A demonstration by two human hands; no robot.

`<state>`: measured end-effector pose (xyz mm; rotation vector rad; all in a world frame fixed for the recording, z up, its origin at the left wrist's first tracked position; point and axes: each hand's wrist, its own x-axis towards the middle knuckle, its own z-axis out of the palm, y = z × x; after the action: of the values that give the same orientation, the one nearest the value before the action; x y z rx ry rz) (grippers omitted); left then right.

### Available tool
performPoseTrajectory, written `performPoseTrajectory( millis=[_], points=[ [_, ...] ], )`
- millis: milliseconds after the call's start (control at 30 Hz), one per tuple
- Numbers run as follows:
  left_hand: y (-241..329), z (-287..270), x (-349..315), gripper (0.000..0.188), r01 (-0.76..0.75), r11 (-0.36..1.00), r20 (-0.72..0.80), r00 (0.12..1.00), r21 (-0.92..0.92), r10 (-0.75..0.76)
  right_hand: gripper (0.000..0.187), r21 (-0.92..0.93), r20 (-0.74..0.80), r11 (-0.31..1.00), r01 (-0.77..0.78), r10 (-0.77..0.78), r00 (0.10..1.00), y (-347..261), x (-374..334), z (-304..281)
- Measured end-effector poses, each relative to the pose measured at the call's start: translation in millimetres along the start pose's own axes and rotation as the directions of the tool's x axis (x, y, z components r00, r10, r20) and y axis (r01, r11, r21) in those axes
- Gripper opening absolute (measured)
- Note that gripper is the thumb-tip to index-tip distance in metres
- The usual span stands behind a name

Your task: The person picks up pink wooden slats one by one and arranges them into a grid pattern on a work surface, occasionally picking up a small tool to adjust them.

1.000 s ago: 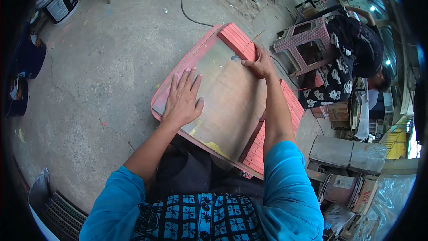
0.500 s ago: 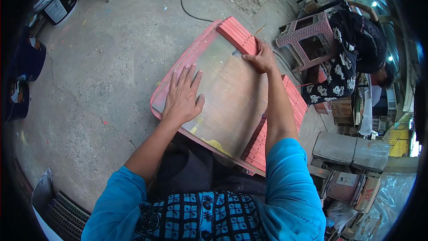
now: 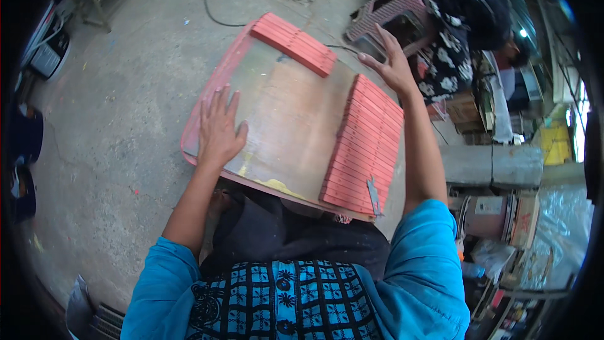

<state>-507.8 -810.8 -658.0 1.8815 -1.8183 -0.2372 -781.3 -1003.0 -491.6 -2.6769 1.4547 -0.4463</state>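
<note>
A board (image 3: 277, 138) with a pinkish rim lies before me, its bare middle scuffed and marked with yellow paint. My left hand (image 3: 219, 127) rests flat, fingers spread, on its left side. Red strips, packed side by side, form a large block (image 3: 362, 145) along the right side and a smaller stack (image 3: 294, 44) at the far edge. My right hand (image 3: 393, 66) is raised beyond the large block, thumb and fingers apart, holding nothing. On the near end of the large block lies a small flat grey metal tool (image 3: 373, 194), its exact kind unclear.
A pink plastic stool (image 3: 393, 16) and another person in dark patterned clothes (image 3: 465, 12) are at the far right. A dark cable (image 3: 206, 0) crosses the concrete floor. Buckets (image 3: 25, 132) stand at the left; boxes and bags (image 3: 503, 226) fill the right side.
My right hand has let go of the far stack of strips and lifted away to the right. The large block and the metal tool now show fully. The whole view has shifted.
</note>
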Motion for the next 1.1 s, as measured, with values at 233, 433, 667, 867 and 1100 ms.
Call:
performPoseTrajectory(
  millis=[233,433,667,867,1100],
  points=[
    [8.9,14.5,-0.2,0.064,-0.095,0.992,-0.009,0.995,0.087,0.096,0.065,-0.081,-0.124,0.967,-0.243,0.232,0.965,-9.6,-234.9,-141.8],
    [-29.5,31.1,2.8,0.060,-0.147,0.975,-0.056,0.986,0.169,0.159,0.059,-0.017,-0.370,0.720,-0.694,0.640,0.673,-2.8,-475.1,-176.3],
    [-60.4,14.4,6.2,0.058,-0.269,0.960,-0.109,0.955,0.085,0.277,0.049,0.320,-0.557,0.090,-0.943,0.823,-0.111,-18.5,-768.8,-157.2],
    [-46.9,-21.4,10.5,0.058,-0.186,0.929,0.005,0.981,0.319,0.194,0.054,0.435,-0.550,-0.292,-0.852,0.663,-0.508,-12.4,-935.0,-169.8],
    [16.7,-78.2,-6.1,0.051,-0.205,0.826,0.190,0.974,0.525,0.121,0.050,0.300,-0.343,-0.329,-0.895,0.839,-0.423,78.2,-941.0,-162.5]
  ],
)
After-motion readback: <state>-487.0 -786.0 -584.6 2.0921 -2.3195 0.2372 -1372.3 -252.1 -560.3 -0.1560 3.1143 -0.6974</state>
